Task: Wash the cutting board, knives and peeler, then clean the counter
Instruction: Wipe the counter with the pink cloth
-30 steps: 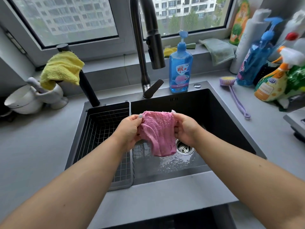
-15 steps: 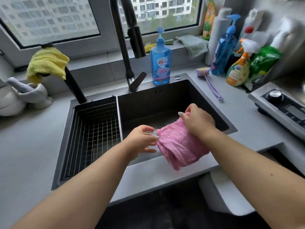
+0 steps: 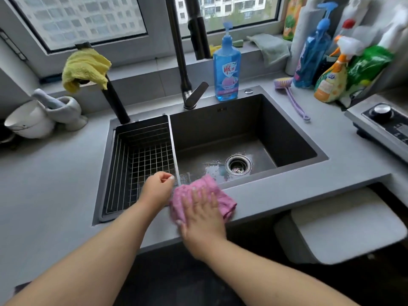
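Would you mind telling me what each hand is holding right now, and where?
Nothing is gripped. The right hand presses flat on the pink cloth at the counter edge; the left hand holds nothing.

**Around the sink**

A blue soap bottle stands behind the sink, beside the tap. A yellow cloth hangs over a black post at left — mortar and white bowl nearby. A purple brush lies right, near spray bottles.
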Demonstrator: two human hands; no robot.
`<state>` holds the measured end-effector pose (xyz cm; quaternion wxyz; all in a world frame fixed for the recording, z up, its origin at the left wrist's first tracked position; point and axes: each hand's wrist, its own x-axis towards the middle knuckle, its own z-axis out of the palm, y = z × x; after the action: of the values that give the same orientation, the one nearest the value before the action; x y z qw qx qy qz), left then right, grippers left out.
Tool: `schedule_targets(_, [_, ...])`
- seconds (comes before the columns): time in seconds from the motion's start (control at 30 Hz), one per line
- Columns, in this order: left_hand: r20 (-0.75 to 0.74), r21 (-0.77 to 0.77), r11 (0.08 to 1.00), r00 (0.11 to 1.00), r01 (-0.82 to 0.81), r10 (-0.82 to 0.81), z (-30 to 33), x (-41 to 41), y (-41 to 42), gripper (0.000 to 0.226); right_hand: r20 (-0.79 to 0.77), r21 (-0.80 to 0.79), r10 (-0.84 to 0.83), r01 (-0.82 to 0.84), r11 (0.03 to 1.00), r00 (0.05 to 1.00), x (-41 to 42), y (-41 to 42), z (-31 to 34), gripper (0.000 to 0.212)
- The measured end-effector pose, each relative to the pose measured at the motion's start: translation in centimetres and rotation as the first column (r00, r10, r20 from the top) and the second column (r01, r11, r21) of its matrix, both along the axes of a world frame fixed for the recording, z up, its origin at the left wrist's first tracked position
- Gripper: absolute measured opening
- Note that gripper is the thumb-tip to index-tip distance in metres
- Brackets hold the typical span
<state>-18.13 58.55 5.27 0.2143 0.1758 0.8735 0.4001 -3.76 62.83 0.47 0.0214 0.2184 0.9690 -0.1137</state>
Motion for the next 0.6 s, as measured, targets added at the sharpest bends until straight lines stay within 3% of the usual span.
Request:
schedule_targets(0.1, [-0.049, -0.109, 0.992, 0.996, 0.07, -0.075, -0.7, 0.2, -0.2, 0.023, 0.059, -0.049, 0.114, -0.111, 0.993, 0.992, 0.7, -0.6, -0.2, 0.06])
schedule_targets(0.17, [-0.078, -0.173, 0.979, 0.989, 0.111, -0.126, -0.7, 0.5, 0.2, 0.029, 0.062, -0.034, 0.073, -0.071, 0.997, 0.995, 2.0, 1.8, 0.0, 0.064])
schedule_targets(0.27, [-0.109, -0.269, 0.95, 0.975, 0.157, -0.192, -0.5, 0.9, 1.2, 0.033, 0.101, 0.023, -0.111, 0.11, 0.994, 0.989, 4.7, 7.4, 0.0, 0.076])
schedule_targets(0.4, [-0.123, -0.315, 0.934, 0.968, 0.169, -0.217, -1.0, 0.8, 2.1, 0.035, 0.201, 0.101, -0.366, 0.353, 0.93, 0.908, 9.5, 17.0, 0.5, 0.067])
schedule_targets(0.6, [-0.151, -0.316, 0.937, 0.967, 0.151, -0.207, -1.1, 0.8, 2.3, 0.036, 0.259, 0.083, -0.556, 0.556, 0.827, 0.79, 14.0, 25.4, 1.1, 0.06])
